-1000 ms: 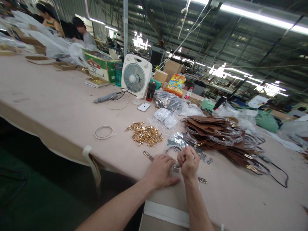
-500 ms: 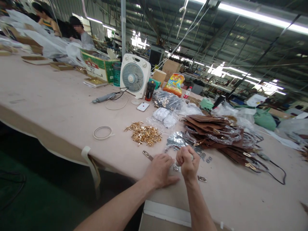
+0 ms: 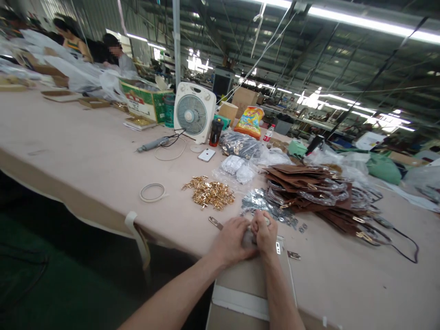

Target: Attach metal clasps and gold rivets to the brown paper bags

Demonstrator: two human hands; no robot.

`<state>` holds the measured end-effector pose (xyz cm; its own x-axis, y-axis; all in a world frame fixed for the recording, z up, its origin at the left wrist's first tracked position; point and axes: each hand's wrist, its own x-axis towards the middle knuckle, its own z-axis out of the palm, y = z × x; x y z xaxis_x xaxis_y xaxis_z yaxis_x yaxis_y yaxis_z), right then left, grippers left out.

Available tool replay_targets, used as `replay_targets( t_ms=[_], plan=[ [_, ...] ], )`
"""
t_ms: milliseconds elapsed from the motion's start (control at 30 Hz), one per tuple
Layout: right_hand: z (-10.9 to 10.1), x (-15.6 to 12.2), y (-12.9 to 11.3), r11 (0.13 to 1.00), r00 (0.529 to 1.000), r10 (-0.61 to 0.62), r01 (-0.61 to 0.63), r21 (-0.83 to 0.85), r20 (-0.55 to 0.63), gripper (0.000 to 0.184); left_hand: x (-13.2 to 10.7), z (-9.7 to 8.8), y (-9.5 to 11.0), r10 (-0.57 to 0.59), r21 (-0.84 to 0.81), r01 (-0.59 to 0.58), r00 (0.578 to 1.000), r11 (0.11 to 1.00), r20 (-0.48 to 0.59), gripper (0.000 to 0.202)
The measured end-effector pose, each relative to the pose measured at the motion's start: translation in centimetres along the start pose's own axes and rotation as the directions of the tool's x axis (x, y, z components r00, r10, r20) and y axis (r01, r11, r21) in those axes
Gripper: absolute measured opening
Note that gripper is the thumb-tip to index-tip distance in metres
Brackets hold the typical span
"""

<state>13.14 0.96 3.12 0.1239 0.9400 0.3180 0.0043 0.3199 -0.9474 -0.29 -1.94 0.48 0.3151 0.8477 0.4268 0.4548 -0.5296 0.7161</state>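
My right hand (image 3: 265, 233) is closed in a fist around a tool; only its pale rounded handle end (image 3: 267, 221) shows, so its kind is hidden. Close against it, my left hand (image 3: 233, 238) lies over the work with thumb and fingers apart. A grey patch shows between them, too blurred to name. Brown strips with metal fittings stick out on both sides, one strip end (image 3: 215, 223) left of my left hand and another strip end (image 3: 294, 255) right of my right wrist. Beside that wrist sits a small pale plate with holes (image 3: 278, 248).
Beyond my hands lie a gold hardware pile (image 3: 213, 193), flat silver plates (image 3: 257, 200) and stacked brown pieces (image 3: 305, 185). A tape roll (image 3: 152, 192), phone (image 3: 206, 155), corded grey tool (image 3: 153, 144) and fan (image 3: 194, 112) stand farther left. Co-workers sit at the far left.
My right hand has shifted left against my left hand, covering the gap where a small holed plate showed. A pale plate now shows right of my right wrist. The camera view has shifted slightly.
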Motion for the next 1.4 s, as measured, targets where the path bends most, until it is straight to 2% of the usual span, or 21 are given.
replay_targets(
  t_ms=[133, 267, 367, 533, 633, 833, 1100, 1400],
  plan=[
    [-0.3, -0.4, 0.0, 0.997, 0.999, 0.037, -0.036, 0.068, -0.026, 0.050, -2.0, -1.6, -1.0, -0.086, -0.019, 0.085, 0.994, 0.996, -0.067, 0.088],
    [-0.3, -0.2, 0.0, 0.991, 0.996, 0.017, -0.006, 0.130, -0.087, 0.046, -4.9, -4.1, -1.3, -0.148, 0.040, 0.152, 0.985, 0.988, -0.093, 0.070],
    [1.1, 0.3, -0.4, 0.974, 0.991, 0.023, 0.007, 0.225, -0.132, 0.043, -6.0, -4.9, -1.3, -0.112, 0.086, 0.118, 0.991, 0.989, -0.067, 0.056],
    [4.6, 1.3, -0.1, 0.945, 0.988, 0.096, -0.053, 0.321, -0.119, 0.046, -5.9, -4.1, -1.8, -0.060, 0.178, 0.065, 0.998, 0.982, -0.031, 0.047],
    [5.5, 1.8, 0.7, 0.935, 0.980, 0.143, -0.089, 0.343, -0.136, 0.047, -5.6, -3.8, -1.7, -0.058, 0.231, 0.064, 0.998, 0.971, -0.033, 0.040],
    [5.5, 2.7, 2.0, 0.925, 0.969, 0.229, -0.187, 0.332, -0.091, 0.048, -4.9, -3.9, -0.7, -0.102, 0.341, 0.112, 0.994, 0.933, -0.047, 0.013],
    [6.3, 3.5, 2.6, 0.922, 0.953, 0.300, -0.301, 0.244, 0.044, 0.052, -4.5, -3.9, -0.3, -0.135, 0.376, 0.140, 0.990, 0.916, -0.038, 0.011],
    [6.0, 2.2, 1.8, 0.952, 0.974, 0.183, -0.209, 0.223, 0.131, 0.046, -4.5, -3.8, -0.3, -0.134, 0.336, 0.146, 0.989, 0.930, -0.057, 0.010]
  ],
)
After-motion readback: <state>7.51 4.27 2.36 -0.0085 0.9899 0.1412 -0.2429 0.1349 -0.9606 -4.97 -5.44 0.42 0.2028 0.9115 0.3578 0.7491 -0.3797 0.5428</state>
